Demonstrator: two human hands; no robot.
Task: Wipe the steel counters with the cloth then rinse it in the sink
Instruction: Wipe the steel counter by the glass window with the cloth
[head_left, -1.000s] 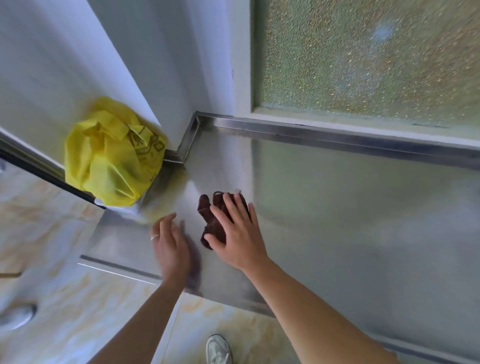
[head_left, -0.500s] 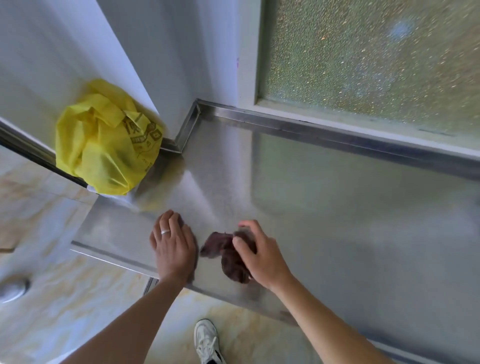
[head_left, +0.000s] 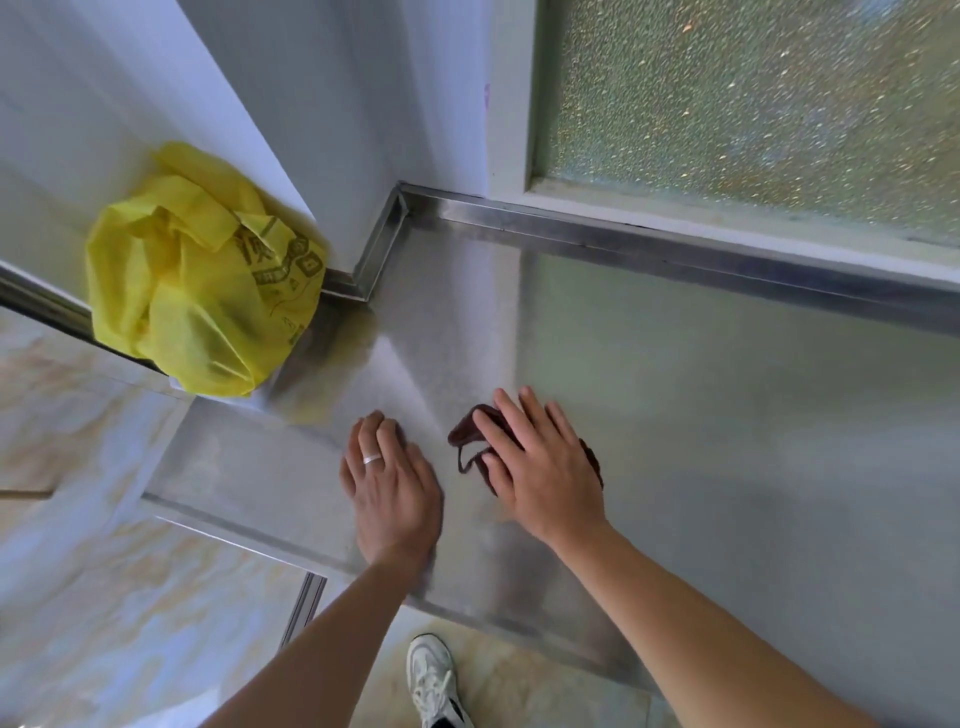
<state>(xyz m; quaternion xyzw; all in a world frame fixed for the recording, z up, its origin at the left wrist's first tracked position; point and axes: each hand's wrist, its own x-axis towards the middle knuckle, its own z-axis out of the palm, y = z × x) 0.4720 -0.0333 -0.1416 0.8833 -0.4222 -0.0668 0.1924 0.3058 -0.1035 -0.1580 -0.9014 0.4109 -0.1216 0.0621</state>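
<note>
At the far left a crumpled yellow bag (head_left: 202, 291) sits at the end of the steel counter (head_left: 727, 415), tucked against the wall and well clear of my hands. Next comes my left hand (head_left: 392, 486), lying flat on the steel with the fingers straight and close together, a ring on one of them; it holds nothing and only rests there, I judge to steady me. Just to its right, apart from it, my right hand (head_left: 545, 467) lies spread over the dark red cloth (head_left: 467, 434), fingers straight and pressing it down onto the counter rather than curling round it. The cloth is bunched small, mostly hidden under my palm, with a fold and a thin loop of edge poking out on the left side and a bit showing past my wrist on the right. It looks soft, light and limp, so it should slide easily on this smooth metal and will roll up under the hand unless I keep even pressure on it. For wiping, a flat palm over the middle of the bundle suits it best; to lift it for rinsing I would gather the whole wad in my fingers. The counter runs on to the right below the frosted window (head_left: 753, 104). No sink is in view.
</note>
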